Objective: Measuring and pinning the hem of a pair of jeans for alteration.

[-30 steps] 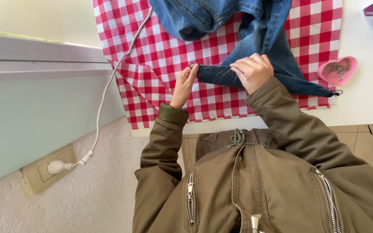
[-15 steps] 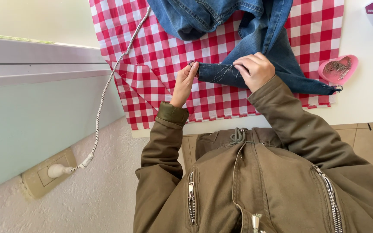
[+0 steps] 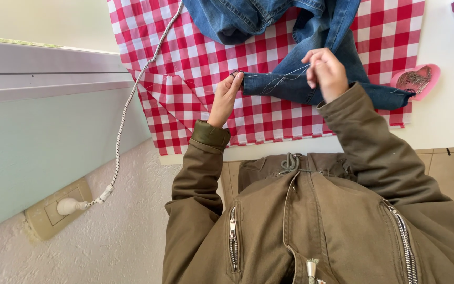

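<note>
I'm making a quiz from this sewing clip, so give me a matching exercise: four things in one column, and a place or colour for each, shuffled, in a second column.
Things:
1. jeans leg
2. heart-shaped dish
3. braided cord
4. left hand

Places or colours:
A. pink, on the white table right of the cloth
B. runs from the wall socket up across the checked cloth
C. dark blue, lying on the checked cloth
D. fingers on the hem end of the leg

Pairs: 1-C, 2-A, 3-B, 4-D

The jeans [image 3: 290, 84] are matt blue denim with visible stitched seams. Beneath them lies a woven cotton-like tablecloth [image 3: 185, 89] in red and white checks. The heart-shaped dish [image 3: 416, 81] looks like glossy pink plastic. The cord [image 3: 127, 110] has a braided fabric cover, and the wall [image 3: 122, 242] is rough white plaster.
</note>
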